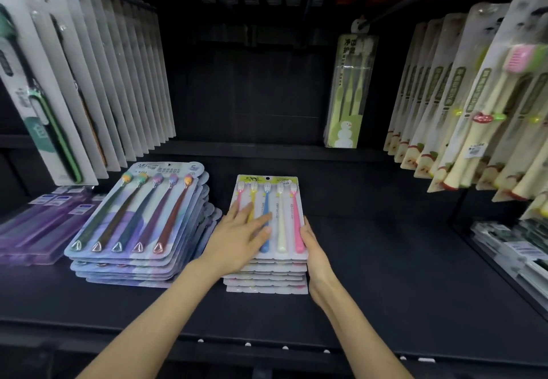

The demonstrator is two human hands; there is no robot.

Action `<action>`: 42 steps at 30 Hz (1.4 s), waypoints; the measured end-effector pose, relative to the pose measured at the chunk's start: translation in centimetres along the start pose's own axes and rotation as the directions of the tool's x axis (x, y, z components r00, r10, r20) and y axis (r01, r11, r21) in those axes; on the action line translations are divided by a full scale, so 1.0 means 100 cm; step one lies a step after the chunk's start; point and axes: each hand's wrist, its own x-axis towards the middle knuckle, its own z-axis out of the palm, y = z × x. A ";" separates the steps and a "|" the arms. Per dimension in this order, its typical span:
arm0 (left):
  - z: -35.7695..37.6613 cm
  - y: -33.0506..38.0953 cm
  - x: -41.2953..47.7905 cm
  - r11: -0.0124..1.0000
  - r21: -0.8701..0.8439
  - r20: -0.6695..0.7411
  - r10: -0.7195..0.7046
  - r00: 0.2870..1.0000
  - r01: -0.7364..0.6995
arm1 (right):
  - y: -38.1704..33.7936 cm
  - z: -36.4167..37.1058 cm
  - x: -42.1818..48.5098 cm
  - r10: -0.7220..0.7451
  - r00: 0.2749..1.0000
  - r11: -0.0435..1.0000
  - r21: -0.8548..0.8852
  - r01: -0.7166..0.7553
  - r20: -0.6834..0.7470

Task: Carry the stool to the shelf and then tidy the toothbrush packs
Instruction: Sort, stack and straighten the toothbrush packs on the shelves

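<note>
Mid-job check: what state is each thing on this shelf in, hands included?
pastel stack, flat, edges roughly squared.
dark-brush stack, flat, lower packs fanned rightward.
snowman pack, hanging alone on hook.
left hand, flat on top of pastel stack.
right hand, straight fingers against its right edge.

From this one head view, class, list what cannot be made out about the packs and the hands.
- Stool: outside the head view.
- Top pack: the left hand covers its pink and yellow handles; the header print is too small to read.
- Stack: the top pack hides all but the front edges.
- Purple packs: blurred, cut off by the left edge.
- Right packs: blurred, cut off by the right edge.
</note>
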 end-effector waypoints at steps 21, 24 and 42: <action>0.064 0.137 -0.061 0.835 0.112 -0.110 0.549 0.829 -0.538 | -0.036 -0.150 -0.142 -0.142 0.803 0.691 -0.639 -0.338 -0.578; 0.081 0.168 -0.055 0.828 0.023 -0.089 0.560 0.824 -0.560 | -0.060 -0.180 -0.149 -0.168 0.754 0.623 -0.661 -0.418 -0.635; 0.189 0.321 0.068 0.869 -0.306 -0.054 0.393 0.918 -0.390 | -0.068 -0.409 -0.081 -0.119 0.712 0.376 -0.695 -0.613 -0.692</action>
